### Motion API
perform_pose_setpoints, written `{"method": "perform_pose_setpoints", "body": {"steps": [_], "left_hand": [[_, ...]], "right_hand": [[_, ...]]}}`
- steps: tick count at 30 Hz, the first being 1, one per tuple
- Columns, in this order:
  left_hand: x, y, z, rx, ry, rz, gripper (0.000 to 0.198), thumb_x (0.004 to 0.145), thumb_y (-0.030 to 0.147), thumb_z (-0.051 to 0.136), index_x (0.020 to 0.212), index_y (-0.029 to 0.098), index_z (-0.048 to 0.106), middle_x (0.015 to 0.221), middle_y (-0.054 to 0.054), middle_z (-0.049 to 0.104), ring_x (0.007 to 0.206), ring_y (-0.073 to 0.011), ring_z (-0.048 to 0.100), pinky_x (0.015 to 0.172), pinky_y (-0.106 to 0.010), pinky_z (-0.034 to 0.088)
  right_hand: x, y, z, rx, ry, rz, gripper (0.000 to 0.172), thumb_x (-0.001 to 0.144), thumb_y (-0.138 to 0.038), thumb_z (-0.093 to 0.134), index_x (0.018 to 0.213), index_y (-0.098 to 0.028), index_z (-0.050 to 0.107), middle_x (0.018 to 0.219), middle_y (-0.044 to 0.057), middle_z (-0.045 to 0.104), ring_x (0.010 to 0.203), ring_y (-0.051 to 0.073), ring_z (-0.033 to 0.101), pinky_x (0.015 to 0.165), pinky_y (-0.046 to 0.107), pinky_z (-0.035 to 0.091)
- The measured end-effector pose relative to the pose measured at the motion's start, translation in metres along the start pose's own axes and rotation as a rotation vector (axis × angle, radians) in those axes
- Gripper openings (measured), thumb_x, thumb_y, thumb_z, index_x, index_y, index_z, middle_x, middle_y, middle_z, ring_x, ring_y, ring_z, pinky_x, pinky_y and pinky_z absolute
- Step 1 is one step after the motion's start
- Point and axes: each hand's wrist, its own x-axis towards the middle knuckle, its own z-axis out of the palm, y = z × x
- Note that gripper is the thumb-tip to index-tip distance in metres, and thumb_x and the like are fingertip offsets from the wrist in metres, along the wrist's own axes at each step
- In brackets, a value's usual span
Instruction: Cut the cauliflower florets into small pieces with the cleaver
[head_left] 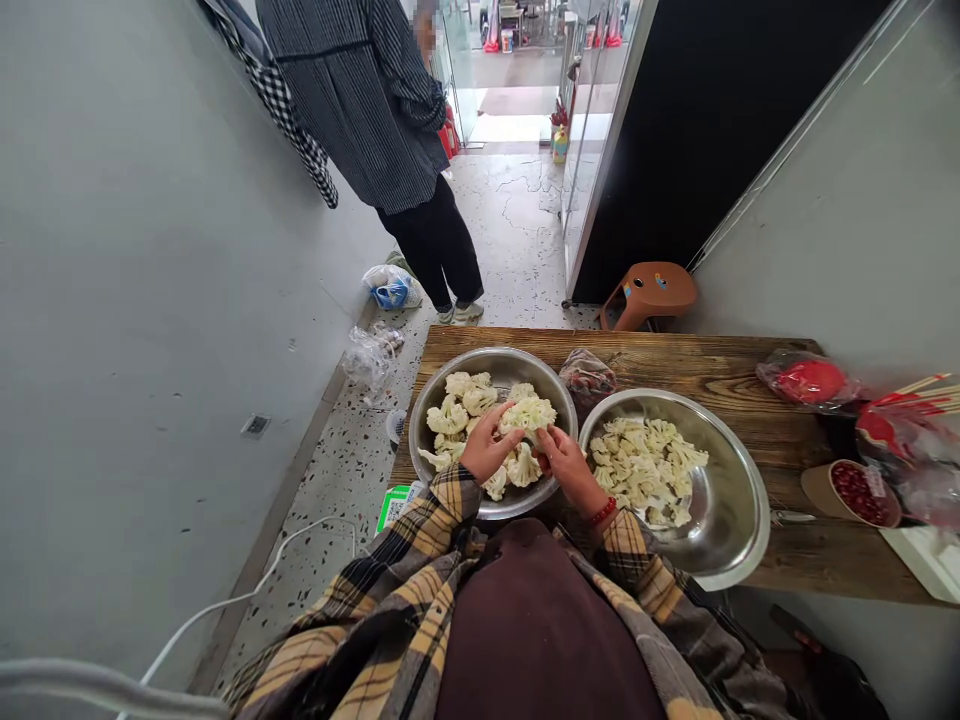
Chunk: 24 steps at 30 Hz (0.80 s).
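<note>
So both hands are gripping one cauliflower chunk point(529, 412) right now, holding it just above the left steel bowl point(442, 385), which is sitting at the near-left end of the wooden tabletop point(720, 365). The left hand point(489, 448) is curling its fingers point(504, 420) around the chunk's left side. The right hand point(568, 466) is pinching it from the lower right, roughly where the stalk would be, though the stalk itself is hiding behind the hands. So neither hand is open; both are clamping that same piece.

Under it, the left steel bowl is holding more big florets point(457, 405). The right steel bowl point(746, 480) is sitting right beside it, rims looking like they're touching, and it's carrying a heap of smaller pieces point(645, 465).

Handling-wise, I'm guessing this thing is light and firm but crumbly. The white tops are looking like they'd shed bits if squeezed, so the thicker stalk side underneath is the better spot for grabbing. It's looking dry, so probably not slippery.

Other stuff: a red bracelet point(602, 512) is sitting on the right wrist, a plastic bag point(810, 380) with something red is lying at the far right, and another person point(375, 110) is standing on the floor past the tabletop, near a brown stool point(651, 290).
</note>
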Motion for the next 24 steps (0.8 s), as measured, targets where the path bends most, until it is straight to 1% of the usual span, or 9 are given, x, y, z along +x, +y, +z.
{"method": "perform_pose_setpoints", "body": {"steps": [2,4,5,8,10,13,16,20,24], "left_hand": [[0.0,-0.003,0.003,-0.121,0.107,-0.125,0.054,0.073,0.042,0.066,0.119,0.017,0.054,0.118,-0.012,0.058,0.1,-0.0218,0.06,0.085,-0.035,0.049],[-0.004,-0.006,0.008,-0.21,0.234,-0.233,0.054,0.072,0.046,0.066,0.115,0.017,0.053,0.103,-0.009,0.061,0.085,-0.0176,0.062,0.071,-0.029,0.052],[-0.007,-0.006,0.01,-0.25,0.254,-0.28,0.054,0.071,0.048,0.067,0.113,0.017,0.052,0.095,-0.007,0.062,0.077,-0.0157,0.062,0.064,-0.027,0.051],[-0.02,-0.004,0.02,-0.401,0.171,-0.415,0.059,0.068,0.049,0.07,0.111,0.017,0.046,0.077,-0.001,0.06,0.058,-0.0118,0.058,0.051,-0.024,0.048],[-0.026,0.001,0.026,-0.514,0.141,-0.466,0.065,0.065,0.046,0.074,0.113,0.018,0.042,0.075,0.0,0.06,0.056,-0.0113,0.059,0.051,-0.024,0.048],[-0.025,0.011,0.031,-0.652,0.184,-0.49,0.071,0.062,0.037,0.079,0.116,0.019,0.037,0.077,0.0,0.062,0.06,-0.0114,0.061,0.058,-0.025,0.051],[-0.019,0.019,0.031,-0.745,0.174,-0.509,0.067,0.061,0.033,0.079,0.112,0.018,0.039,0.076,0.0,0.062,0.06,-0.0109,0.061,0.06,-0.025,0.05],[-0.015,0.024,0.031,-0.814,0.135,-0.417,0.063,0.059,0.032,0.08,0.108,0.018,0.043,0.08,0.0,0.063,0.064,-0.01,0.061,0.063,-0.025,0.05],[-0.013,0.019,0.036,-0.714,0.179,-0.356,0.067,0.057,0.031,0.08,0.113,0.018,0.045,0.092,-0.002,0.063,0.067,-0.0099,0.059,0.056,-0.021,0.046]], "right_hand": [[0.0,0.005,0.003,0.053,0.073,0.005,0.04,0.079,-0.059,0.052,0.08,-0.02,0.05,0.06,-0.004,0.052,0.044,0.008,0.04,0.039,0.02,0.029],[0.002,0.011,0.005,0.075,0.159,0.01,0.04,0.079,-0.059,0.051,0.081,-0.02,0.05,0.061,-0.004,0.053,0.044,0.008,0.042,0.039,0.02,0.031],[0.003,0.013,0.005,0.065,0.201,0.005,0.039,0.08,-0.059,0.051,0.085,-0.019,0.051,0.061,-0.004,0.054,0.045,0.009,0.044,0.04,0.021,0.033],[0.004,0.015,0.003,-0.099,0.298,-0.098,0.044,0.08,-0.053,0.054,0.106,-0.018,0.049,0.068,-0.002,0.06,0.052,0.013,0.053,0.048,0.024,0.042],[0.002,0.011,0.002,-0.262,0.322,-0.216,0.046,0.082,-0.048,0.055,0.115,-0.017,0.047,0.081,0.003,0.064,0.063,0.016,0.059,0.057,0.028,0.047],[-0.004,0.001,0.002,-0.433,0.297,-0.35,0.043,0.086,-0.043,0.052,0.12,-0.018,0.045,0.105,0.011,0.064,0.085,0.02,0.063,0.072,0.032,0.049],[-0.009,-0.006,0.004,-0.526,0.292,-0.402,0.042,0.087,-0.041,0.052,0.122,-0.02,0.043,0.113,0.011,0.061,0.095,0.022,0.062,0.078,0.035,0.048],[-0.01,-0.008,0.005,-0.559,0.317,-0.416,0.043,0.085,-0.041,0.055,0.121,-0.021,0.043,0.105,0.008,0.064,0.089,0.022,0.062,0.075,0.034,0.048],[-0.011,-0.009,0.007,-0.513,0.313,-0.387,0.045,0.084,-0.042,0.057,0.12,-0.021,0.042,0.086,0.003,0.064,0.074,0.019,0.062,0.065,0.03,0.047]]}}
